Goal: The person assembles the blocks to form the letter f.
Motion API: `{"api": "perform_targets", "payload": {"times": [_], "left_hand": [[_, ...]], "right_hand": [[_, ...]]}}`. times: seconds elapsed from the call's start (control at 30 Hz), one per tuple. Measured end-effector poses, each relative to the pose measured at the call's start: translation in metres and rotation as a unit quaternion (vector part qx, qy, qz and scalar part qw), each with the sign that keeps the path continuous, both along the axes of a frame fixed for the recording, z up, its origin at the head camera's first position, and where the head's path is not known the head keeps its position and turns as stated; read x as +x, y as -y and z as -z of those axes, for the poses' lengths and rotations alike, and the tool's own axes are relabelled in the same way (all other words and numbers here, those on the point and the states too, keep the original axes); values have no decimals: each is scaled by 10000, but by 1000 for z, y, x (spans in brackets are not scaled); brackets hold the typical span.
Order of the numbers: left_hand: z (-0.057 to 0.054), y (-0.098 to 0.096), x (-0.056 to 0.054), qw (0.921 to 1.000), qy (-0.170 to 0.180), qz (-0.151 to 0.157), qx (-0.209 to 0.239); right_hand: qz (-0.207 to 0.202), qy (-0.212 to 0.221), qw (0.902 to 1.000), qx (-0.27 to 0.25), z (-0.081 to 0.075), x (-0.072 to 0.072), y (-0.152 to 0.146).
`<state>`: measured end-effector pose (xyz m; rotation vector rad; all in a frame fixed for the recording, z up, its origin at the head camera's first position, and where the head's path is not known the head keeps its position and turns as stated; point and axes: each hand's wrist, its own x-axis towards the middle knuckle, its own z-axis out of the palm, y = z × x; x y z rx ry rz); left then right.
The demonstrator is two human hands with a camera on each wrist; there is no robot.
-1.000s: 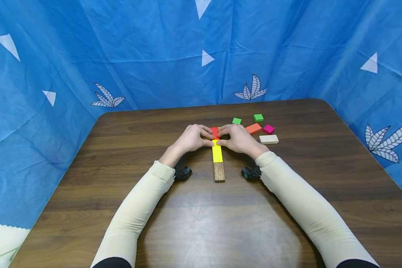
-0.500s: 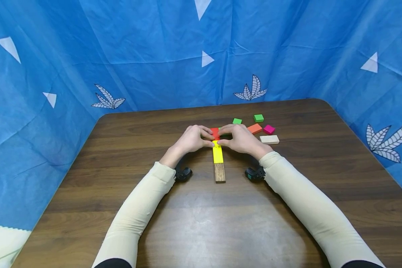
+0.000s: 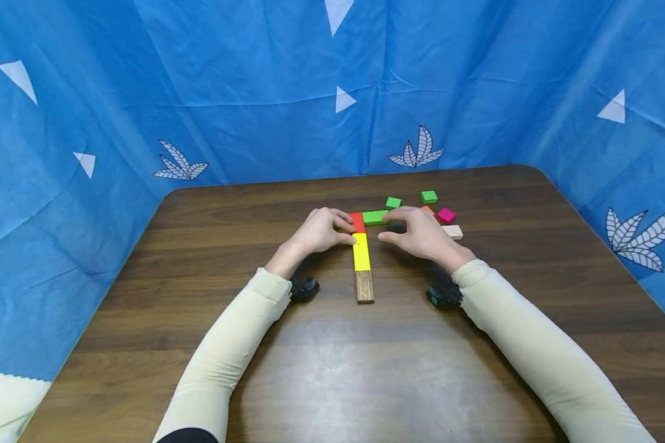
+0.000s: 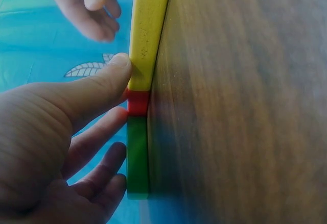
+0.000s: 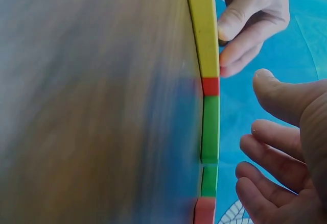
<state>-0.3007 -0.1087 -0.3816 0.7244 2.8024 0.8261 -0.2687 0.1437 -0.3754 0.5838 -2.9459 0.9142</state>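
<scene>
Your left hand (image 3: 322, 232), loosely extended, touches red block (image 3: 358, 223) and yellow block (image 3: 362, 253): press lightly. Right hand (image 3: 423, 235) is spread wide; don't nudge long green block (image 3: 374, 218).

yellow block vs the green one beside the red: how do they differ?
Pose: the yellow block points toward the person; the long green block lies crosswise, right of the red block.
Hands: the left hand is at the yellow block's far end; the right hand is near green's right end.
Both lie flat.
</scene>
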Motion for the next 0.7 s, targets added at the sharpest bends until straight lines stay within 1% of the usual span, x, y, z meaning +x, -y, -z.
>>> {"api": "perform_targets", "payload": {"times": [0.1, 0.5, 0.7], "left_hand": [[1, 0, 0, 10000, -17, -4, 14], [0, 1, 0, 10000, -29, 15, 80], [-1, 1, -1, 9999, -46, 44, 80]], "right_hand": [[122, -109, 9999, -29, -1, 4, -8], [358, -559, 9977, -125, 3, 15, -35], [691, -454, 9963, -239, 0, 19, -44]]}}
